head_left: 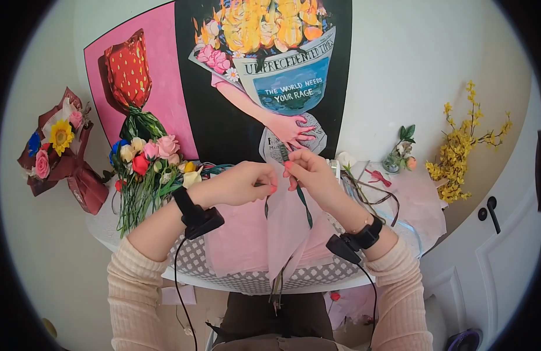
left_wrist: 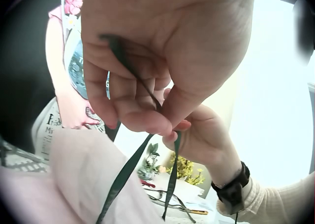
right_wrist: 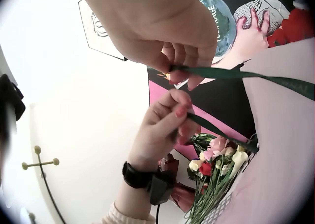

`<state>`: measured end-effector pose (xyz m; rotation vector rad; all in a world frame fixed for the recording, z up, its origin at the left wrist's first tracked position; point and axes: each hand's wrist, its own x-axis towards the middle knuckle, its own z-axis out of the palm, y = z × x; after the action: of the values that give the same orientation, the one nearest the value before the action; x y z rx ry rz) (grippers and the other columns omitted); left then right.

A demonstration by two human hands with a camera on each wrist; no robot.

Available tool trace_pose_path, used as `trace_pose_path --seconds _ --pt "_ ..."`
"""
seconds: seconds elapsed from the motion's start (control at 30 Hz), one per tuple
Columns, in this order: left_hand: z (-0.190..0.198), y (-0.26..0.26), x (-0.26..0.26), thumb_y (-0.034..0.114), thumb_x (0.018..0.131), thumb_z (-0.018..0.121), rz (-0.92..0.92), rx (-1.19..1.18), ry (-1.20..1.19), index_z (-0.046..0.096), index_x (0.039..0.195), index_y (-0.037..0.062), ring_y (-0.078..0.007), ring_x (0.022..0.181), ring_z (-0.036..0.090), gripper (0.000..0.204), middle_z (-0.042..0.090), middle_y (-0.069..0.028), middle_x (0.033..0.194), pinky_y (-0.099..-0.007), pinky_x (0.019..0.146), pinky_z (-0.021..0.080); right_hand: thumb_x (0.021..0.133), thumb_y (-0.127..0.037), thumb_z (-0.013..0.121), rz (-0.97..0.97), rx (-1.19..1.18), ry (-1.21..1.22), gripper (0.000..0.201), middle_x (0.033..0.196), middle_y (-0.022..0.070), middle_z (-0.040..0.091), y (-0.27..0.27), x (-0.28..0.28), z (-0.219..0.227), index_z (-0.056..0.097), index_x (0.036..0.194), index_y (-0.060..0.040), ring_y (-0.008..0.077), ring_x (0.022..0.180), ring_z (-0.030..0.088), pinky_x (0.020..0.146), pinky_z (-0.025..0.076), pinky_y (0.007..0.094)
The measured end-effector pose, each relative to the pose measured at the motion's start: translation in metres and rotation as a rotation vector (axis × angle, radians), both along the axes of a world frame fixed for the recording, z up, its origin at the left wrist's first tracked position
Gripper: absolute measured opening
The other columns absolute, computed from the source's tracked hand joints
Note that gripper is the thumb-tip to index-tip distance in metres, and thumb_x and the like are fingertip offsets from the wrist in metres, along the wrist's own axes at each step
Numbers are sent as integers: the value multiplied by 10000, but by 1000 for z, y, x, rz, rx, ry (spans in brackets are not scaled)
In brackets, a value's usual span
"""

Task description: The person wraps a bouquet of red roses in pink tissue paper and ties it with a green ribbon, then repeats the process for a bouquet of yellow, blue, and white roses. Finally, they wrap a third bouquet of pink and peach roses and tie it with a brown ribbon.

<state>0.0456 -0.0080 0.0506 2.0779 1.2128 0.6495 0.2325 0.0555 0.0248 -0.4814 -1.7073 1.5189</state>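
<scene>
My left hand (head_left: 247,182) pinches one end of a dark green ribbon (left_wrist: 125,174) between thumb and fingers; the ribbon's tail lies across its palm in the left wrist view. Close beside it, my right hand (head_left: 314,180) pinches another length of the same ribbon, which stretches toward the wrap in the right wrist view. Below both hands stands a bundle in pale pink wrapping paper (head_left: 285,228), its bare stems (head_left: 277,288) poking out past the table's front edge. Whatever the paper encloses is hidden.
Loose artificial flowers (head_left: 147,169) with long green stems lie at the table's left. Pink paper sheets (head_left: 232,234) cover a grey patterned cloth (head_left: 191,266). A wrapped sunflower bouquet (head_left: 63,140) is at far left, yellow blossom branches (head_left: 457,155) at right. Painted canvases (head_left: 194,111) stand behind.
</scene>
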Motion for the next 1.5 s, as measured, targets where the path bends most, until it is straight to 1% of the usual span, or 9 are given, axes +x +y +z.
trace_pose_path --seconds 0.33,0.5,0.67,0.87,1.03,1.17,1.23,1.37,1.5 --pt "-4 7 10 69 812 580 108 129 -255 521 861 15 -60 619 561 93 612 -37 763 -200 516 453 835 -107 505 -105 147 -259 177 704 7 567 0 -1 1 584 909 33 53 630 493 563 397 210" --pt "-4 12 10 103 775 611 175 235 -260 552 855 13 -75 584 557 135 626 -56 735 -214 514 441 823 -91 516 38 229 -462 172 710 10 570 0 -6 -5 586 927 27 62 642 497 584 392 211" --pt "-4 9 12 69 784 598 124 300 -254 542 871 15 -24 659 534 116 625 -24 768 -166 530 408 800 -58 520 -49 197 -334 167 725 -2 566 -2 -15 -7 581 934 22 62 631 483 569 384 220" --pt "-14 17 6 113 762 606 162 457 -245 560 861 9 -110 631 591 151 646 -97 794 -250 567 468 783 -53 520 32 94 -303 162 670 -38 490 0 -14 -16 594 918 -2 47 589 430 523 338 211" --pt "-9 10 5 104 771 593 242 230 -329 552 884 -4 -113 703 597 162 640 -87 804 -247 624 472 800 -116 552 196 -52 -228 128 616 -57 432 5 -10 -20 604 870 -22 33 539 380 482 283 195" --pt "-30 23 -4 98 794 593 202 357 -282 547 887 -8 -105 721 588 149 636 -73 843 -259 652 476 835 -195 578 168 -4 -263 171 578 -60 403 3 -7 -21 586 767 -38 39 521 361 474 272 198" --pt "-43 24 -3 234 883 518 206 241 -573 569 919 15 -105 751 577 227 630 -58 888 -255 643 458 843 -216 582 175 -4 -256 204 570 -60 399 5 -4 -19 576 735 -43 40 521 356 474 270 198" --pt "-61 16 -7 492 934 214 213 -124 -449 580 1014 50 -107 792 565 580 621 -45 915 -215 605 400 850 -188 568 155 -28 -251 168 591 -55 425 8 2 -19 556 730 -70 42 537 368 497 286 192" --pt "-69 13 -5 497 935 187 139 -236 -447 584 1035 41 -109 866 539 613 606 -46 974 -240 687 414 846 -161 572 197 57 -369 130 636 -54 440 14 10 -19 591 775 -54 47 562 382 503 298 199"
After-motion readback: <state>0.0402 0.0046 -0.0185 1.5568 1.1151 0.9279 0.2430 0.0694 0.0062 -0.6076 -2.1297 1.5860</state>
